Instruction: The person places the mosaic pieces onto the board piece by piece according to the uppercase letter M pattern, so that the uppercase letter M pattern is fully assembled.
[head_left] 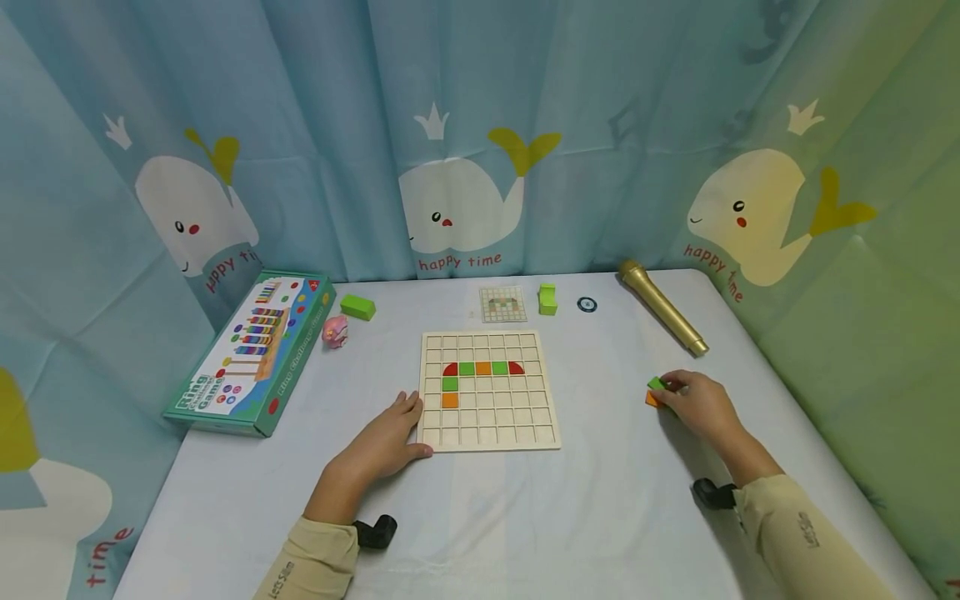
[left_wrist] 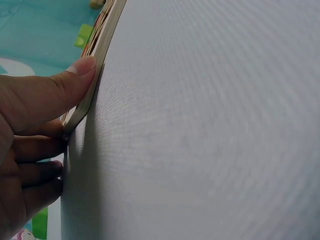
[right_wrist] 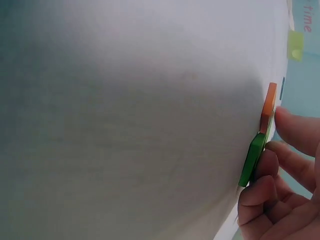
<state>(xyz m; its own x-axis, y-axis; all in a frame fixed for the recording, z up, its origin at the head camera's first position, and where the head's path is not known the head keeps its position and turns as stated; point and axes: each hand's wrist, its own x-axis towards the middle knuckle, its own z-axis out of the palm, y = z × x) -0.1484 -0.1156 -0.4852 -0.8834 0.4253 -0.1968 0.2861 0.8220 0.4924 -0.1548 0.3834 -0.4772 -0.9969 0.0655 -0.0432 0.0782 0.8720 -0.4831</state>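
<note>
Tiles at right hand (head_left: 693, 402): one green (head_left: 657, 383), one orange (head_left: 652, 399).

1. Both arms are in long beige fabric sleeves, left sleeve (head_left: 311, 562) and right sleeve (head_left: 802, 533), cuffs ending at the wrists.
2. Each sleeve has small dark lettering printed along it, too small to read properly.
3. There's a black block-shaped wrist mount (head_left: 375, 531) at the left cuff, and another black mount (head_left: 712, 493) at the right cuff.
4. Hands are bare.
</note>
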